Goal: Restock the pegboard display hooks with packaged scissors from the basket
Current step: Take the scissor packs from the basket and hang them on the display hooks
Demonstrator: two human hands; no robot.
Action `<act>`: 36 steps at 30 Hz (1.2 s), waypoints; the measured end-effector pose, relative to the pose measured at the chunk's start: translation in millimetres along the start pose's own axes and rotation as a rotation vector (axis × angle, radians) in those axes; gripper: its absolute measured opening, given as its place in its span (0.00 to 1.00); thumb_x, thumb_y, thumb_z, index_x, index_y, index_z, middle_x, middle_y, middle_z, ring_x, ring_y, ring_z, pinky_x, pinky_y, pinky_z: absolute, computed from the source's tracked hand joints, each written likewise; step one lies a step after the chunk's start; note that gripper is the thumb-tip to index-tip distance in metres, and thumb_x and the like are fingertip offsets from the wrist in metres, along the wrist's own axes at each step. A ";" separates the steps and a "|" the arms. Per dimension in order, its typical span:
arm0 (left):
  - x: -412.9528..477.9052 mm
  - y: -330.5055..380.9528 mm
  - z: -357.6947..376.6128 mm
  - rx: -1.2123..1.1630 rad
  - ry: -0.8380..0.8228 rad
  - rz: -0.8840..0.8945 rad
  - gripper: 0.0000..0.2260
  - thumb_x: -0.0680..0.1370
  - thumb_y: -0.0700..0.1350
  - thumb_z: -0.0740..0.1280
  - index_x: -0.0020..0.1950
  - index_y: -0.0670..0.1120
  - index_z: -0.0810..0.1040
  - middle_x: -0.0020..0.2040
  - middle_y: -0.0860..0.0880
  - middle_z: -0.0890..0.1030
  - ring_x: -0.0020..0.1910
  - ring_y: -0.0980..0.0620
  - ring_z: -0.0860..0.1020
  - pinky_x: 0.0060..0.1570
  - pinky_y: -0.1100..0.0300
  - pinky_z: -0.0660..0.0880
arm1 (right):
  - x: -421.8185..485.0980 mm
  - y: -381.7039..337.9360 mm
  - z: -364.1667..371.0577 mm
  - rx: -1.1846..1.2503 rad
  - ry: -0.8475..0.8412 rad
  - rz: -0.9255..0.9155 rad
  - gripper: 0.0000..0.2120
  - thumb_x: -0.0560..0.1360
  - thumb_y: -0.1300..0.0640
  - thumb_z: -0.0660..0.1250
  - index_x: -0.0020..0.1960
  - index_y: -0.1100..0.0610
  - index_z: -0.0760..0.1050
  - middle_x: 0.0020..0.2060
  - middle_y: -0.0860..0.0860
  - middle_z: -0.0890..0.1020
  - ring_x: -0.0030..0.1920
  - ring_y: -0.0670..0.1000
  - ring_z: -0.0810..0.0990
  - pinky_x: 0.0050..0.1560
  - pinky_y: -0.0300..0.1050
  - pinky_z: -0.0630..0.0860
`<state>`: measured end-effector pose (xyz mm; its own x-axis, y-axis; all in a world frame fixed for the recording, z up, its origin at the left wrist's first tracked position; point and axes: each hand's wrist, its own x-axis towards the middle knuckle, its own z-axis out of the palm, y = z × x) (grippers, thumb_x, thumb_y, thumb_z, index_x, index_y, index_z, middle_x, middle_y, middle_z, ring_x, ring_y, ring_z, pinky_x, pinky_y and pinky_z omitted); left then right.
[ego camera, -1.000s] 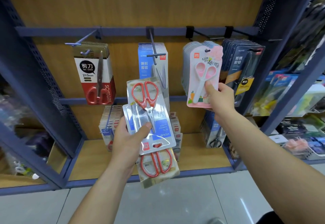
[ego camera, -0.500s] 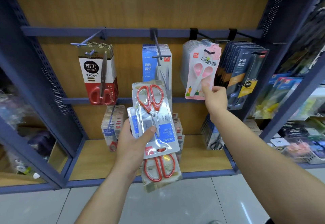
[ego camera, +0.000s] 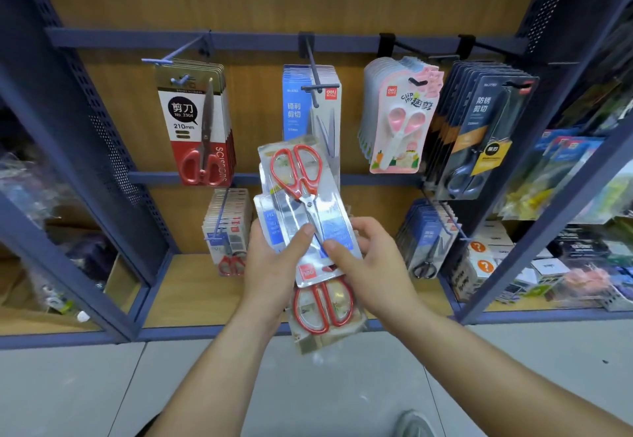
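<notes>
We held a stack of scissor packs (ego camera: 274, 220) just below the middle hook (ego camera: 312, 70), in front of the display and not yet on any peg. Our left hand (ego camera: 270, 265) gripped the stack from its left edge, with the thumb pressed on the clear front and the fingers curled behind. Our right hand (ego camera: 373, 262) gripped it from the opposite edge, thumb on the front and fingers wrapped round the side. The top pack (ego camera: 298, 179) lay with its red handles towards the hook. The bottom pack (ego camera: 323, 306) stuck out beneath our hands, farthest from the hook, with its red handles pointing away from it. Blue packs (ego camera: 294, 107) hung on the middle hook itself. Left of the hook hung red-and-white packs (ego camera: 191, 121). Right of it hung pink packs (ego camera: 397, 121), and beyond those were black packs (ego camera: 479, 128). More packs (ego camera: 226, 227) hung on a lower row, below and left of the hook.
</notes>
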<state>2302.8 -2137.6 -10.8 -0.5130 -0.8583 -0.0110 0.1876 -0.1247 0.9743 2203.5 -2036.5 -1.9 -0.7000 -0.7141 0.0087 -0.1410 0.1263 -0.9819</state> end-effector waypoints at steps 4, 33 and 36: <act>4.4 0.2 -2.3 -0.052 0.006 -0.025 0.13 0.82 0.50 0.66 0.67 0.52 0.75 0.57 0.52 0.86 0.55 0.51 0.86 0.50 0.54 0.83 | 4.7 8.7 1.9 -0.069 0.040 0.007 0.09 0.79 0.49 0.72 0.54 0.47 0.73 0.50 0.48 0.86 0.50 0.48 0.86 0.52 0.54 0.83; 12.2 7.7 -49.8 0.208 -0.032 0.003 0.14 0.81 0.39 0.70 0.61 0.55 0.79 0.55 0.53 0.87 0.54 0.50 0.86 0.50 0.52 0.82 | 40.7 8.2 -92.4 0.181 -0.046 0.094 0.08 0.76 0.56 0.71 0.46 0.61 0.78 0.36 0.55 0.87 0.34 0.51 0.86 0.34 0.43 0.83; 2.7 2.3 -33.2 0.242 -0.099 0.003 0.17 0.80 0.39 0.71 0.67 0.50 0.77 0.56 0.53 0.86 0.54 0.53 0.86 0.48 0.59 0.82 | 42.3 3.7 -81.8 0.119 -0.060 0.092 0.10 0.71 0.55 0.76 0.36 0.57 0.78 0.32 0.54 0.85 0.32 0.52 0.84 0.35 0.46 0.80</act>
<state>2329.6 -2156.7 -16.0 -0.5942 -0.8043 0.0019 -0.0111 0.0105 0.9999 2116.2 -2010.0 10.3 -0.6624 -0.7438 -0.0897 0.0077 0.1130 -0.9936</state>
